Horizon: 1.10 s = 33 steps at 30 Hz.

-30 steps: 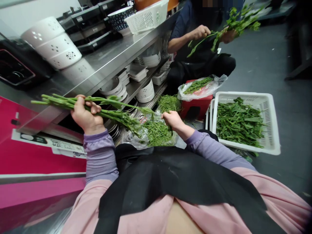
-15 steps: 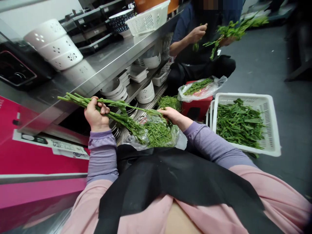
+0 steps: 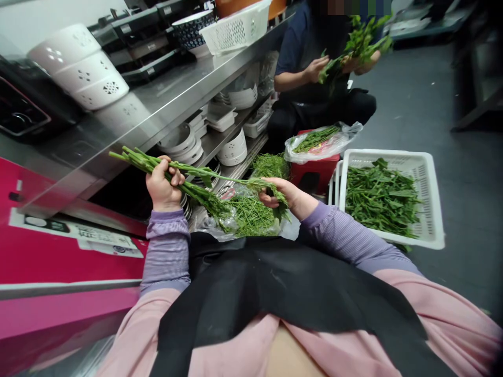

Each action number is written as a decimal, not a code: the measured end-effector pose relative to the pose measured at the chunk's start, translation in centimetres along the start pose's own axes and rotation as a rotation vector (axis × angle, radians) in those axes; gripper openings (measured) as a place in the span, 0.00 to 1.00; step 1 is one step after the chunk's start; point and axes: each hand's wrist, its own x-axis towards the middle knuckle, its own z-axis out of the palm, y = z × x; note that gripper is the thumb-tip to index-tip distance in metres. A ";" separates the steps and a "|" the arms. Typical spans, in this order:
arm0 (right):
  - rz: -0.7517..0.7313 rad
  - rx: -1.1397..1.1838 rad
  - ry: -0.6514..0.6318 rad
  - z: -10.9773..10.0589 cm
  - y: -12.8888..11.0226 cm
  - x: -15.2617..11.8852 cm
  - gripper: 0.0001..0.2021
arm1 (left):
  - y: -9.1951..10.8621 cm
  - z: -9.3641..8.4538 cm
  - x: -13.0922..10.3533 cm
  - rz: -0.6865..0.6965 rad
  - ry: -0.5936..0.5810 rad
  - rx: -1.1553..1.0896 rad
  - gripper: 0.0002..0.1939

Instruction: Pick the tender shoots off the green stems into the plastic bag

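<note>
My left hand (image 3: 164,183) is closed around a bunch of long green vegetable stalks (image 3: 200,198), their cut ends pointing left and their leafy ends hanging to the right. A single leafy stalk (image 3: 231,179) stretches from that bunch across to my right hand (image 3: 285,196), whose fingers are closed on its leafy end. Below and between the hands, a clear plastic bag (image 3: 204,222) lies spread with a pile of thin green stems (image 3: 253,215) in it. At the right stands a white slotted basket (image 3: 431,201) with leafy greens (image 3: 381,199) inside.
A co-worker (image 3: 298,68) crouches ahead, holding greens in both hands. Before them, a plastic bag of stems (image 3: 318,140) rests on a red box (image 3: 314,170). Along the left runs a steel counter (image 3: 173,97) with white bowls (image 3: 78,68) on top and dishes on its lower shelf.
Both of my hands have shifted slightly right, and the right hand now has the stalk's leafy end more fully in its fingers. The co-worker's hands have come closer together around their greens.
</note>
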 end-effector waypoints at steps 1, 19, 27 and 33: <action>0.007 0.002 -0.008 -0.1 0.0 -0.2 0.17 | -0.1 0.1 -0.1 0.000 -0.016 0.000 0.04; -0.117 0.148 1.113 -1.9 2.3 0.9 0.10 | -1.7 2.7 -4.5 0.198 -0.108 0.064 0.09; 0.095 0.150 0.324 -0.3 0.9 0.2 0.11 | -3.4 2.9 -3.9 -0.109 -0.237 0.093 0.10; 0.100 -0.014 0.238 1.9 1.3 0.2 0.15 | -6.1 2.5 -3.7 -0.197 -0.230 0.087 0.09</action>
